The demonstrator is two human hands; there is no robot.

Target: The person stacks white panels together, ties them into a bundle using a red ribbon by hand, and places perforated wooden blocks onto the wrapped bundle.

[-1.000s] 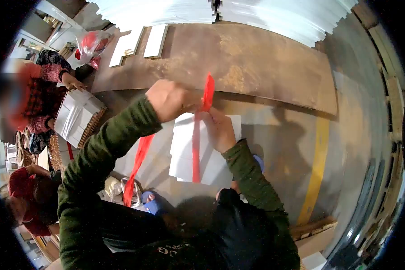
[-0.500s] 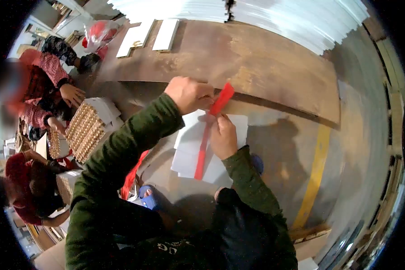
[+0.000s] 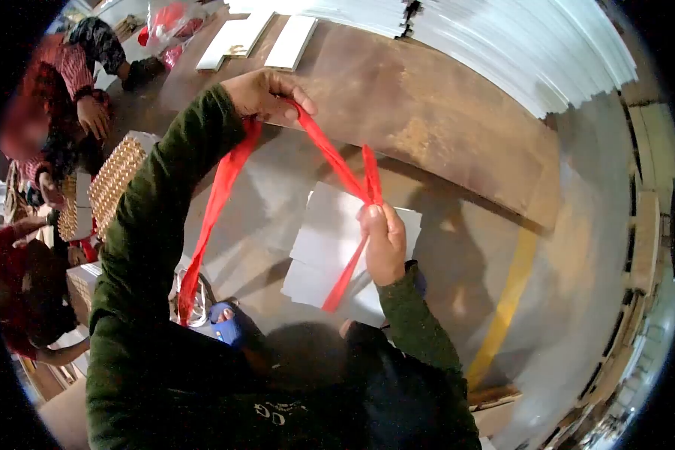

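Red ribbon (image 3: 328,151) is laid across the white boards (image 3: 324,244) and lifted up above them. Over the boards, it is pinched tight by the right hand (image 3: 387,244), with thumb and fingers closed. Up and to the left of the boards, it is gripped in the curled left hand (image 3: 266,95). Its long tail (image 3: 219,193) is hung down left of the boards.

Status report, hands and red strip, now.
Left hand holding red strip. Right hand pinching it over white pieces. Nothing visible blocking either hand.

red ribbon (image 3: 333,154), white boards (image 3: 322,251), green sleeves (image 3: 144,232)
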